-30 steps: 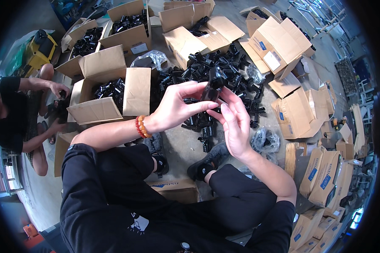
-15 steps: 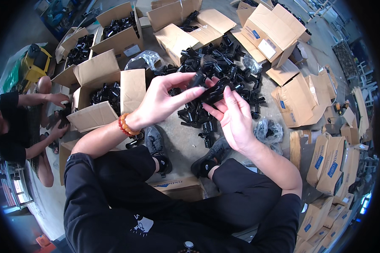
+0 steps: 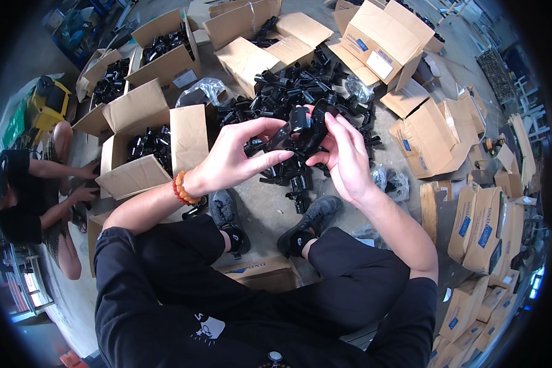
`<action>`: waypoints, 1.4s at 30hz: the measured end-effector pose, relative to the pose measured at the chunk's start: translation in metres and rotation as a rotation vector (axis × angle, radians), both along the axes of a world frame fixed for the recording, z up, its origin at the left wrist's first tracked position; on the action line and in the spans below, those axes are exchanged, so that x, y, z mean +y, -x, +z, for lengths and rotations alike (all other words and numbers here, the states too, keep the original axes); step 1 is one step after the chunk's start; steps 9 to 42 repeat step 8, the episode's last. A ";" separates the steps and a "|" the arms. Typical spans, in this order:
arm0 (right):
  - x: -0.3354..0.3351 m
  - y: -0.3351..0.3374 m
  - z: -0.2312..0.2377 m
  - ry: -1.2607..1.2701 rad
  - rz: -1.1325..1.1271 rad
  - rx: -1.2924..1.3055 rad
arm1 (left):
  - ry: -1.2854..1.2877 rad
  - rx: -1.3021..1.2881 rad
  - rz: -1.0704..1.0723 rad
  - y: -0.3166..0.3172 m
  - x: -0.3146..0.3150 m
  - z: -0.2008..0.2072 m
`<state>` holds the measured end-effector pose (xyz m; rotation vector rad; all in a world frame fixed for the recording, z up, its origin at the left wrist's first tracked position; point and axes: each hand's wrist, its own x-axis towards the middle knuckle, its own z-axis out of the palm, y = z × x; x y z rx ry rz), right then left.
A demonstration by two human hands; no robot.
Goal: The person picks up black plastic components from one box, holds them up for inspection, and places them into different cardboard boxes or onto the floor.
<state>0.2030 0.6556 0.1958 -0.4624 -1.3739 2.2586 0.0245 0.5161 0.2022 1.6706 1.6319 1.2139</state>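
In front of me, above a pile of black tubular parts (image 3: 276,92), I hold a glossy black tubular part (image 3: 316,132) with a short cylindrical end. My left hand (image 3: 236,150), with an orange-red bead bracelet at the wrist, is closed on its left side, thumb below and fingers curled over. Closed on the right side is my right hand (image 3: 346,153), thumb along the near side and fingers behind. Against the dark pile, I cannot tell whether it is one piece or two fitted together.
Open cartons of black parts stand at the left (image 3: 135,147) and the back (image 3: 273,43). More boxes (image 3: 432,138) lie at the right, with stacked cartons (image 3: 478,227) nearer. Clear plastic bags (image 3: 389,184) lie around the pile. A co-worker's hands (image 3: 86,184) are at the far left.
The black part has turned between my hands, its cylindrical end now showing upward. My left fingers have curled further round, and my right hand has tilted slightly. The view has shifted a little.
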 end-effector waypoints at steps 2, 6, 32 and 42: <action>-0.001 0.001 0.000 0.034 -0.015 0.010 | -0.005 0.025 0.001 -0.001 0.000 0.001; 0.004 0.002 -0.008 0.070 -0.028 -0.019 | 0.027 -0.102 0.004 0.003 0.001 -0.011; 0.010 0.001 -0.010 0.092 0.001 -0.036 | 0.057 -0.200 -0.009 0.004 0.000 -0.014; 0.010 0.001 -0.010 0.092 0.001 -0.036 | 0.057 -0.200 -0.009 0.004 0.000 -0.014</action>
